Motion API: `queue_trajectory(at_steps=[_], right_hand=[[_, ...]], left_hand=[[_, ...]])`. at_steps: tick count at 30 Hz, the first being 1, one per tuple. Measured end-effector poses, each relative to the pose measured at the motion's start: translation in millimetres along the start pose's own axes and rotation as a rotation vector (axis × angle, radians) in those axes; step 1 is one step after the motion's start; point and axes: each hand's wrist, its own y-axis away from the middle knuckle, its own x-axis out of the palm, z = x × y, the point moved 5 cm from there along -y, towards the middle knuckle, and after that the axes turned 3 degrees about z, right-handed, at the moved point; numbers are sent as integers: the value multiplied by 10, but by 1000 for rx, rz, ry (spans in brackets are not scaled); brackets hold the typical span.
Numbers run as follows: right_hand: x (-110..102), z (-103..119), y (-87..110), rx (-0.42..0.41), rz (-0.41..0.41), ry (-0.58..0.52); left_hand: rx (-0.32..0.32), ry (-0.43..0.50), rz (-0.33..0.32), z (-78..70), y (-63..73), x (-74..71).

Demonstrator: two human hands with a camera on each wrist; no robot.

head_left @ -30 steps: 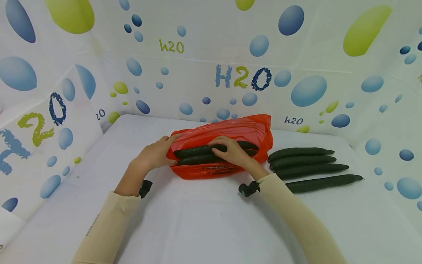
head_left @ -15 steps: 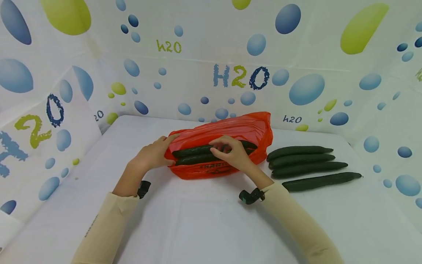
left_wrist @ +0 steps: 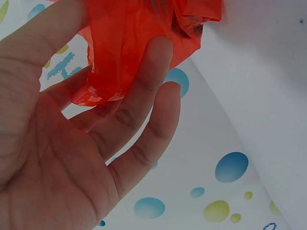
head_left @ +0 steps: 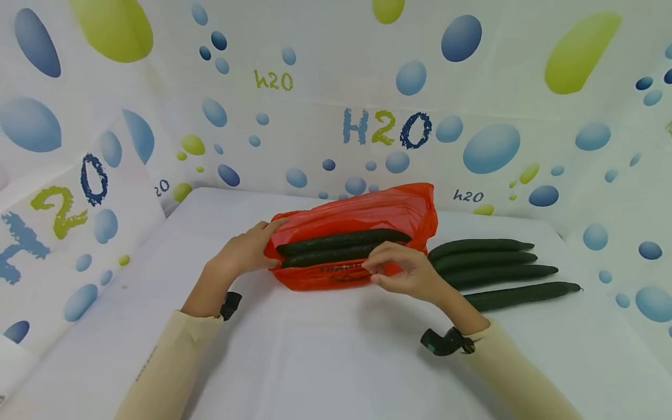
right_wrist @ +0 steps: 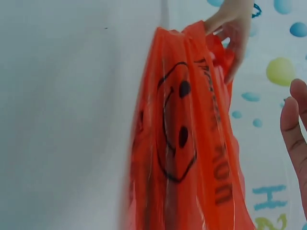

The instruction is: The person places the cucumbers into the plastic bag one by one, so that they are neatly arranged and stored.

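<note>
A red plastic bag (head_left: 362, 207) with black lettering lies on its side, its mouth spread open. Two long dark green cucumbers (head_left: 341, 239) rest side by side inside it. My left hand (head_left: 247, 249) is at the bag's left end, thumb at the lower edge and fingers at the upper one. In the left wrist view, the spread fingers of that hand (left_wrist: 120, 124) touch the red plastic (left_wrist: 115, 48). Nothing is in my right hand (head_left: 406, 271), which hovers over the bag's front right edge with thumb and forefinger apart. The right wrist view shows a printed smiley on the bag (right_wrist: 177, 163).
Several more cucumbers (head_left: 488, 256) lie roughly parallel on the white table (head_left: 325, 356), to the right of the bag. Behind the table hangs a white sheet (head_left: 315, 46) patterned with blue and green drops and H2O lettering.
My right hand has let go of the cucumber in the bag, lifted off and moved right and toward me. The left hand stays at the bag's edge.
</note>
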Motion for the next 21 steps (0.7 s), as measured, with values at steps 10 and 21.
queue_trajectory(at_steps=[10,21], right_hand=[[-384,167,610,-13,-75,57],[-807,121,1244,147,-201,30]], left_hand=[[2,0,1,-34,-9,52],[4,-29,-6,-34,-16,28]])
